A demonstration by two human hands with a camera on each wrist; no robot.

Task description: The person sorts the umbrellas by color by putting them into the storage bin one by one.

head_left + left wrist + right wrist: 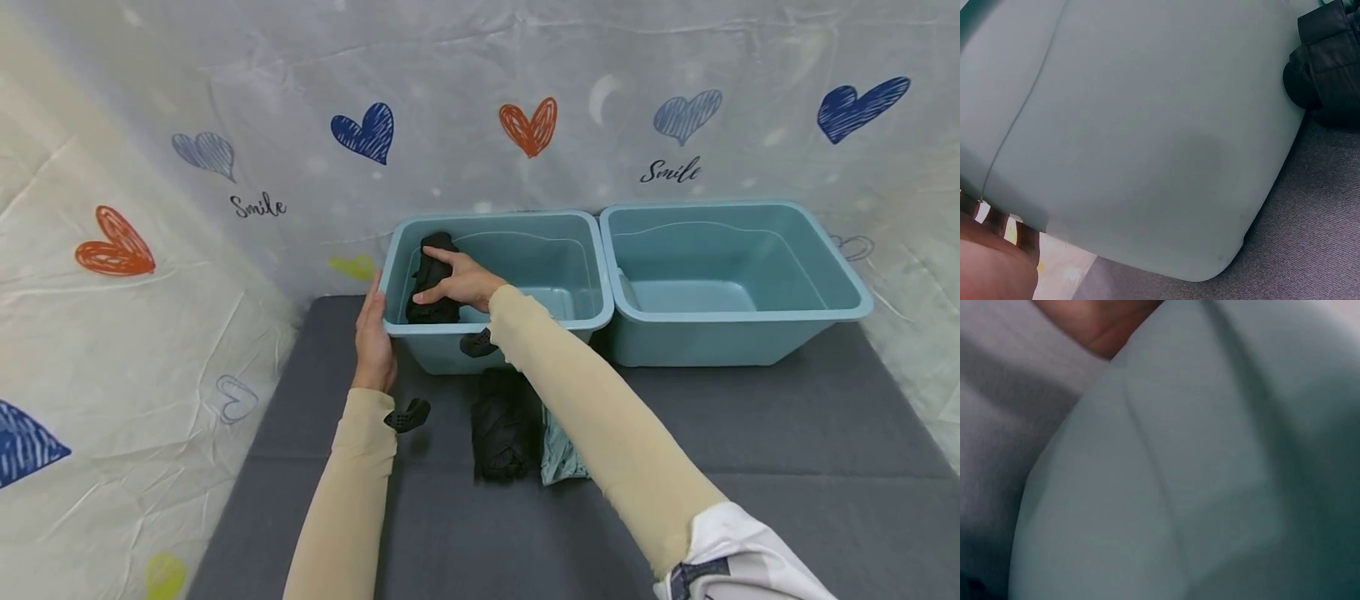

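In the head view, a rolled black cloth bundle (433, 310) stands at the left end of the left blue-green bin (525, 327). The right hand (468, 282) reaches over the front rim, its thumb and fingers spread on the bundle. Against the bin's outer left side lies the left hand (373, 346), fingers straight and pointing up. The left wrist view has part of the left hand (1004, 262) at the lower left against the bin wall (1135, 144). Mostly bin wall (1147, 487) fills the right wrist view, with part of a hand at the top.
A second blue-green bin (738, 333) stands against the first on the right. In front of the left bin, a black bundle (504, 429) and a folded light green cloth (559, 454) lie on the dark grey table (795, 433). A patterned sheet (450, 50) hangs behind.
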